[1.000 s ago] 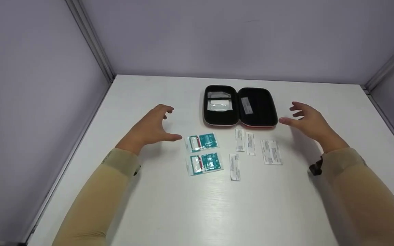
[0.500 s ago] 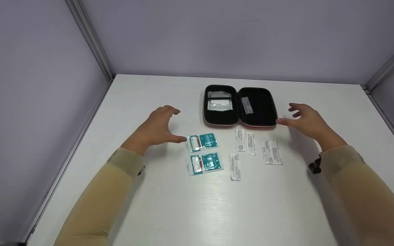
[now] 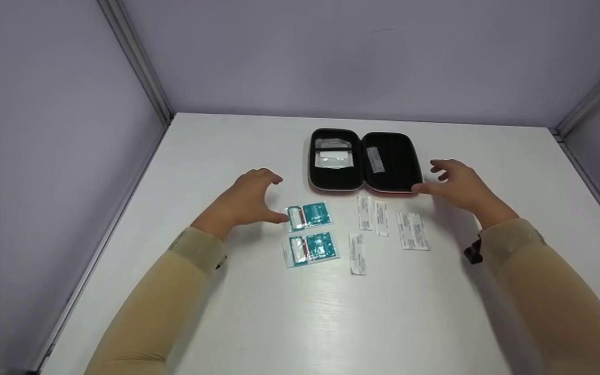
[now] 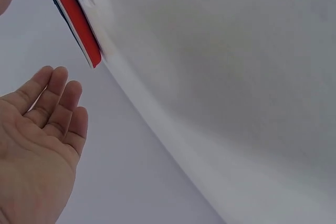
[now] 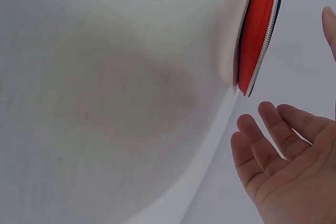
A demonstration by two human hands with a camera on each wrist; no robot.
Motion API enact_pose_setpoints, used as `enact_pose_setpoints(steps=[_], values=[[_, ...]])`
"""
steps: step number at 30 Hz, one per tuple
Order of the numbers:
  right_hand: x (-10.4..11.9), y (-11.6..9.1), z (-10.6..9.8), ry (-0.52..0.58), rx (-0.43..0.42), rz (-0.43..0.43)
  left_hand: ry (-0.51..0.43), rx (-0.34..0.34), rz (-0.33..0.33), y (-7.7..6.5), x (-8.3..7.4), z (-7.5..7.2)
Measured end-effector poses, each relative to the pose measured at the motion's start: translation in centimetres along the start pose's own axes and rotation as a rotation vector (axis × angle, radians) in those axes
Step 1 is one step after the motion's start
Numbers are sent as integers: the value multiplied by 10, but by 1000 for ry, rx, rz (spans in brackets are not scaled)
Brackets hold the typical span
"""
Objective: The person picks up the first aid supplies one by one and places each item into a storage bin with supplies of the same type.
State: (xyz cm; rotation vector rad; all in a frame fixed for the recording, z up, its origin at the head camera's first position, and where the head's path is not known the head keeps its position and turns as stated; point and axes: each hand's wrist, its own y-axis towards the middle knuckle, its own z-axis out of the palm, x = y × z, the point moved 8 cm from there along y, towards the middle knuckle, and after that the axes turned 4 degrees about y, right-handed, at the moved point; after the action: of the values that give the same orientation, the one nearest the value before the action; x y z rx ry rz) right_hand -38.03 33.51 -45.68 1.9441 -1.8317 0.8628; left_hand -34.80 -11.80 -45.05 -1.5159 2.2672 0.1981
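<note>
An unfolded zip case (image 3: 336, 180) with a black inside lies at the back of the table; its red outside and zip show in the right wrist view. Clear packets (image 3: 334, 159) sit under a strap in its left half, and a white sachet (image 3: 375, 160) lies in the right half. My left hand (image 3: 250, 200) hovers left of the case, thumb tip over the corner of a teal-and-white packet (image 3: 309, 216). My right hand (image 3: 459, 187) is beside the case's right half, its thumb overlapping the front right corner in the head view. Both hands hold nothing, fingers relaxed and spread from the thumbs.
A second teal packet (image 3: 313, 249) lies in front of the first. Narrow white sachets (image 3: 365, 213) and a wider white sachet (image 3: 412, 231) lie flat before the case. Grey panels (image 3: 352, 62) wall in the white table (image 3: 300, 323) at the back and sides.
My left hand has moved right and slightly toward me, nearing the teal packet. The right hand has drifted left to the case's corner. The case and packets have stayed put.
</note>
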Motion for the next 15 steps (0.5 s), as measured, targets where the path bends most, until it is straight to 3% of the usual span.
enact_pose_setpoints(steps=[15], values=[[4,6,7,26,9,17,-29,39,12,10,-8,11]])
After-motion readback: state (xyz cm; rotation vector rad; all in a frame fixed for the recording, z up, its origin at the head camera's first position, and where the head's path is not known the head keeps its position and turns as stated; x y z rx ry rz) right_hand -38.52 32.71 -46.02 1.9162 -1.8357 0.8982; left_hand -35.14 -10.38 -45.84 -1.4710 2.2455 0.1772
